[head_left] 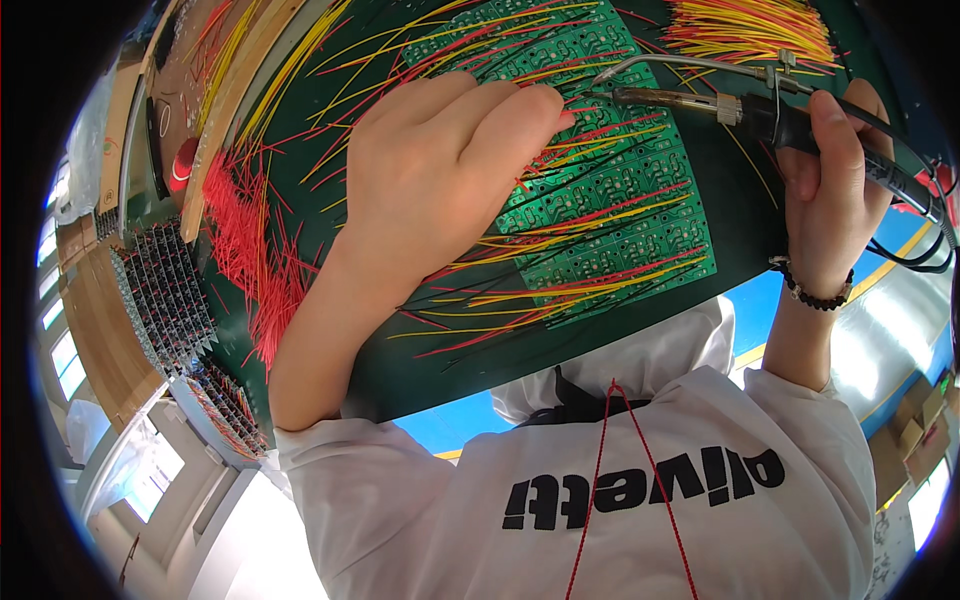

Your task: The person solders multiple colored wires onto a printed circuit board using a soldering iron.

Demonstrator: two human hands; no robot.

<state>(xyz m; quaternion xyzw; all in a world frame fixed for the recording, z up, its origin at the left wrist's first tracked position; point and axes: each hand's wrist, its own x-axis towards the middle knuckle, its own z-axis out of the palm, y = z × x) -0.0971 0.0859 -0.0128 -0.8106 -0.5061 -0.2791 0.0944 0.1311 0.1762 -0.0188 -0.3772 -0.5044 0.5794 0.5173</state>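
Boxes (911, 437) at far right, soldering iron (733, 109) in right grip (830, 195)

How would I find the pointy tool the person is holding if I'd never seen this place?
Look for the big dark green table, then the person's right hand at its right side. That hand holds a soldering iron, black-handled, its metal end pointing left over the green circuit board. Unlike the thin wires nearby, it is thick, with a bent metal tube alongside.
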